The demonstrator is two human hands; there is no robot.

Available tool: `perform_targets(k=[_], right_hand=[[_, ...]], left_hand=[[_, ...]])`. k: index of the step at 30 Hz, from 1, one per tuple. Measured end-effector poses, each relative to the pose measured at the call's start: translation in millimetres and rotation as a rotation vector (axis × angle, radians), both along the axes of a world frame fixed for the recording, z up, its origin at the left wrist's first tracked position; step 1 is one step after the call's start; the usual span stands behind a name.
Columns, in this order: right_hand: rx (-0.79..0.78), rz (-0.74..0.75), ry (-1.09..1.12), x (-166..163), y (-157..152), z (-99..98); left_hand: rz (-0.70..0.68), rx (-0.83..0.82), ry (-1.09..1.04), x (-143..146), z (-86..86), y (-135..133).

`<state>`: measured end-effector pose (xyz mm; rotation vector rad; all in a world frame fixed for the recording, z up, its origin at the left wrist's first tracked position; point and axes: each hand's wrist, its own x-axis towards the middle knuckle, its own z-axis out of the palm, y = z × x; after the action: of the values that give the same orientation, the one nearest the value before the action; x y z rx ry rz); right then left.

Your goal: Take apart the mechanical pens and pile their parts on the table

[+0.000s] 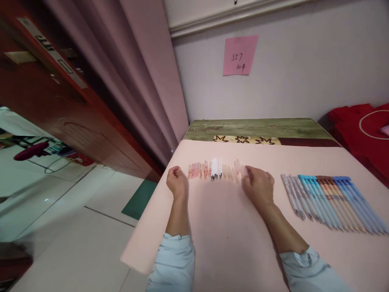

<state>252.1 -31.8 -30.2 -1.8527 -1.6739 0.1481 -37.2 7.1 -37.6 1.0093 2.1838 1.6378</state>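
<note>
In the middle of the pink-covered table lies a row of pen parts. Short reddish-pink patterned pen pieces (199, 169) are at its left end. Beside them are several white pen refills (215, 167) with dark tips, followed by pale see-through pen pieces (228, 172). My left hand (176, 180) is closed by the row's left end, fingers curled; whatever it may hold is too small to make out. At the other end my right hand (259, 184) has thumb and fingers closed on a translucent pink pen piece (243, 170), partly hidden by the fingers.
Assembled pens (337, 202) lie side by side at the right, in grey, turquoise, brown and blue groups. A pink paper note (240, 56) is on the wall. Red cloth (355, 134) lies behind the table's right side; a curtain (146, 61) and wooden door (91, 134) stand left.
</note>
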Motion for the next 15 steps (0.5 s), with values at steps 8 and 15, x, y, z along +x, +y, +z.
perform_targets(k=[8, 15], right_hand=[[0.03, -0.099, -0.069, -3.3, -3.0, 1.8], [0.004, -0.114, -0.073, -2.5, -2.3, -2.8]], left_hand=[[-0.008, 0.108, -0.158, 4.7, 9.9, 4.9], [-0.012, 0.231, -0.366, 5.5, 8.5, 9.8]])
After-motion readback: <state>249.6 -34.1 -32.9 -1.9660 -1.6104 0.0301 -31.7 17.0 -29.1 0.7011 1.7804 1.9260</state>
